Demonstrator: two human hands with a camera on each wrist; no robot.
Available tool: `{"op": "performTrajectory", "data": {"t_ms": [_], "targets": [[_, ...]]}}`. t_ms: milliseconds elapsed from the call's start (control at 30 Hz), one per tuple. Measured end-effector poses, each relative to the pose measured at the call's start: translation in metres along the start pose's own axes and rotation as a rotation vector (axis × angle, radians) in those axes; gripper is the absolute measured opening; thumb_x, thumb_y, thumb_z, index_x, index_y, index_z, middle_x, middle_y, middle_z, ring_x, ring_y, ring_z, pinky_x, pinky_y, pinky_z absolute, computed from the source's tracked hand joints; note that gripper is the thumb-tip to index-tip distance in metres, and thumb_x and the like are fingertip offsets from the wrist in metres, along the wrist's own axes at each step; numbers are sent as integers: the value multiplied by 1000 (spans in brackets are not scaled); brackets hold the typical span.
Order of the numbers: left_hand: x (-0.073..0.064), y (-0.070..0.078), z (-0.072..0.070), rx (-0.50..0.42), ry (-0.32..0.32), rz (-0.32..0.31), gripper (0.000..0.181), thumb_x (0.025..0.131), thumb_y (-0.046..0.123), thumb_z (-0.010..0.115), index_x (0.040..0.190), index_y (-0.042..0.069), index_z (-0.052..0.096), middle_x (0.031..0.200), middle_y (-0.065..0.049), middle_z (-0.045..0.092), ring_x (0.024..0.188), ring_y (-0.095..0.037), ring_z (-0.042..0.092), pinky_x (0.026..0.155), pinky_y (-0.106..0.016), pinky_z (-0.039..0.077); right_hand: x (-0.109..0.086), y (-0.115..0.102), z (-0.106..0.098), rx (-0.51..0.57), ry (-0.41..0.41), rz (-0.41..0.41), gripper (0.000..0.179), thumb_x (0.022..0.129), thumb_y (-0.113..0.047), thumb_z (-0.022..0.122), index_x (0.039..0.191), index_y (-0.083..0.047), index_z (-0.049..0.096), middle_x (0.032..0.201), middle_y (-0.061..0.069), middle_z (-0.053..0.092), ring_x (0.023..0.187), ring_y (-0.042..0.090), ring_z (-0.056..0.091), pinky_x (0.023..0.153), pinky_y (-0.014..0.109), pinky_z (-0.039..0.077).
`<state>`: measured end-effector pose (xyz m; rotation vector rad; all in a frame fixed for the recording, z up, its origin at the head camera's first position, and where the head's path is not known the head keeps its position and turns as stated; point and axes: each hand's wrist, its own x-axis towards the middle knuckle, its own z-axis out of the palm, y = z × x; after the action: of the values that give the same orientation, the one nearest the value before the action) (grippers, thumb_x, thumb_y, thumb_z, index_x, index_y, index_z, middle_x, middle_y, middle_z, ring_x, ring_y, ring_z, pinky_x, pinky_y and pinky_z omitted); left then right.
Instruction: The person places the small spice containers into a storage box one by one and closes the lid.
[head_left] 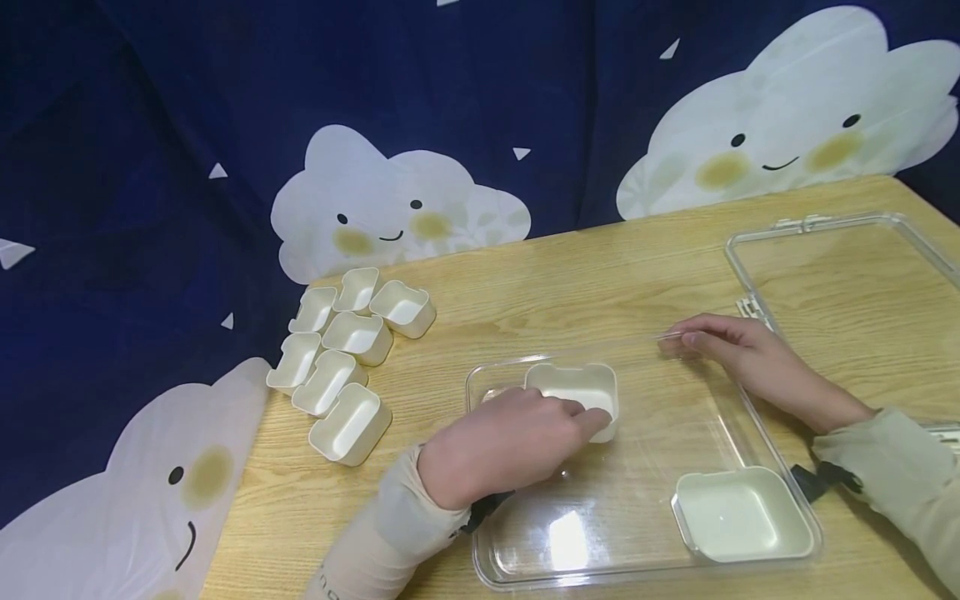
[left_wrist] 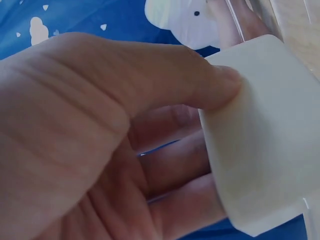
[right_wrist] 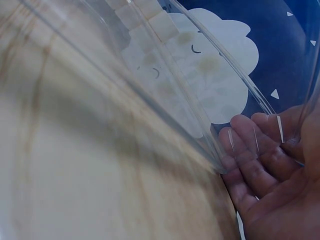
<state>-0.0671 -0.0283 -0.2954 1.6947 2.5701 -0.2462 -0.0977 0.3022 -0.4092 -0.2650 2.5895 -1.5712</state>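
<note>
A clear plastic box (head_left: 637, 500) lies open on the wooden table. My left hand (head_left: 517, 442) pinches a small cream-white bin (head_left: 573, 382) by its wall, over the box's far left part. In the left wrist view the thumb presses the outside of this bin (left_wrist: 270, 135), with the other fingers behind it. Whether the bin touches the box floor I cannot tell. My right hand (head_left: 738, 362) holds the box's far right corner; the right wrist view shows its fingers (right_wrist: 260, 155) through the clear wall. Another cream-white bin (head_left: 738, 517) sits in the near right corner.
Several more cream-white bins (head_left: 352, 425) stand grouped on the table, left of the box. A clear lid (head_left: 810, 223) with white latches lies at the right. Behind the table (head_left: 540, 292) hangs a dark blue curtain (head_left: 450, 75) with cloud prints.
</note>
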Motion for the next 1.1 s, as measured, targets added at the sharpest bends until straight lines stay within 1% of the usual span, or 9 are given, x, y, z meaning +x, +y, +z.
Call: {"op": "performTrajectory", "data": {"t_ms": [67,167,233,300,467,667,900,1033,1100], "targets": [[1,2,0,-19,-23,5,12,99,8,59,105,19,57,81,10,60,60,-9,54,53,-27,48,-1,-1,0,0,9,22,30,110,-26,50,129,-11,68,119,-5,79,108,-5,70,92,8,50],[3,4,0,-35,-46,21,13,100,7,58,105,19,57,82,10,60,60,-9,53,55,-26,48,-1,-3,1,-2,15,33,30,110,-27,49,128,-13,69,119,-2,78,108,-3,71,92,8,50],[3,5,1,-39,-50,35,13,100,7,57,105,18,57,81,10,60,59,-10,52,55,-26,46,-1,-3,1,-6,16,32,30,110,-27,49,128,-13,69,120,-2,78,109,-4,71,93,8,50],[4,6,2,-32,-44,49,13,102,6,52,103,18,57,80,10,60,57,-9,50,54,-26,45,-1,-4,1,-3,13,33,30,110,-28,49,128,-14,69,120,-2,78,109,-3,71,93,8,50],[5,9,4,-31,-46,56,13,105,9,49,102,19,58,78,11,59,57,-9,48,52,-26,44,-2,-6,1,13,6,40,31,110,-29,49,128,-14,69,121,-3,78,109,-2,71,92,10,51],[6,13,3,-26,-77,59,14,105,11,50,100,20,58,76,12,58,58,-8,48,53,-26,43,-2,-4,1,9,8,39,30,110,-29,49,128,-14,69,120,-3,78,109,-2,71,92,10,51],[4,16,2,-27,-78,71,14,106,12,51,98,21,59,77,12,60,59,-6,50,54,-26,46,-1,-3,1,6,6,45,30,110,-30,49,128,-15,68,121,-3,78,109,-2,72,92,10,52],[4,17,1,-29,-75,86,15,106,12,51,98,21,59,76,13,58,60,-4,50,55,-25,45,-1,-2,0,18,4,38,31,110,-28,49,128,-12,68,120,-2,78,108,0,73,92,11,53],[5,18,1,-34,-84,95,15,106,12,50,98,22,58,76,14,58,61,-3,50,56,-25,44,0,-2,0,20,3,35,30,110,-28,49,128,-12,68,120,-2,78,108,0,73,92,11,53]]}}
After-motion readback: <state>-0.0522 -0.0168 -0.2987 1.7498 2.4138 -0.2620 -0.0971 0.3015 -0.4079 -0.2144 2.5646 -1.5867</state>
